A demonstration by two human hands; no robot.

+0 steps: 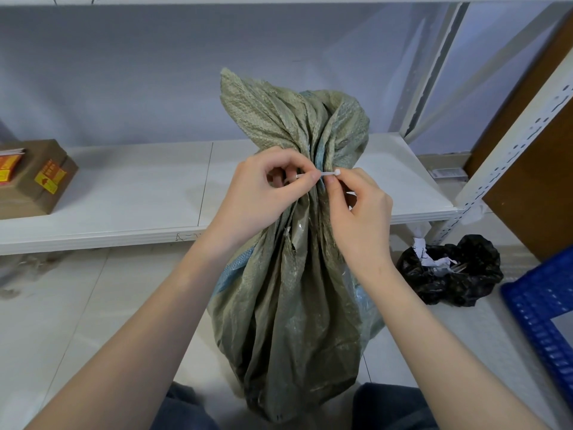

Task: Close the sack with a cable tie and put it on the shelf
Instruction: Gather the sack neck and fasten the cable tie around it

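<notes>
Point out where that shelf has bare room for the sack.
The lower shelf lies bare from the cardboard box at its left end across to the right corner post; widest stretch is just behind the sack. The floor at right is crowded by a black bag and blue crate.

Both bare forearms reached forward and converged toward the middle. The left hand (260, 193) was curled, thumb and forefinger pinched together at its inner side, the other fingers folded behind the pinch. The right hand (359, 209) met it from the opposite side, its thumb and forefinger tips pressed close just beside the left pinch, remaining fingers bent under the palm.
</notes>
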